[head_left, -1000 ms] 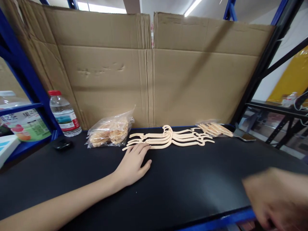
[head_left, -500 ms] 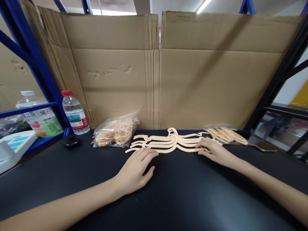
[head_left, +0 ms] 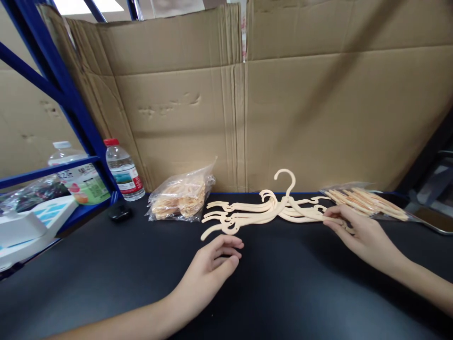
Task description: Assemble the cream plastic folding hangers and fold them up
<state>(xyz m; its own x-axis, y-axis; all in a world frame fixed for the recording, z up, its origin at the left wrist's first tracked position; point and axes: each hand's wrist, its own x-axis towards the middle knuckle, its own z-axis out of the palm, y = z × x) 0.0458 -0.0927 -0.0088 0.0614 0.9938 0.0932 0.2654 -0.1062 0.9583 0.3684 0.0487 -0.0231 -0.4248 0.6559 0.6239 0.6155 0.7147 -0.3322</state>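
Observation:
My right hand (head_left: 364, 235) pinches the right end of a cream plastic clothes hanger (head_left: 283, 205). That hanger is tilted, its hook standing up and its left arm reaching down toward the left. Beneath and behind it, several matching hangers (head_left: 246, 207) lie overlapped on the black table, hooks together at the middle. My left hand (head_left: 212, 267) is just in front of the held hanger's left end, apart from it. Its fingers are loosely curved, with a gap to the thumb and nothing between them.
A clear bag of cream parts (head_left: 180, 196) sits at the back left, and a bag of cream sticks (head_left: 366, 203) at the back right beside a phone (head_left: 435, 221). A water bottle (head_left: 124, 172), a black mouse (head_left: 119, 212) and blue rack posts stand left. Cardboard (head_left: 177, 108) walls the back.
My right hand has raised one hanger off the stack and tilted it, hook up. My left hand has come off the hangers toward me. The view has turned slightly left and downward.

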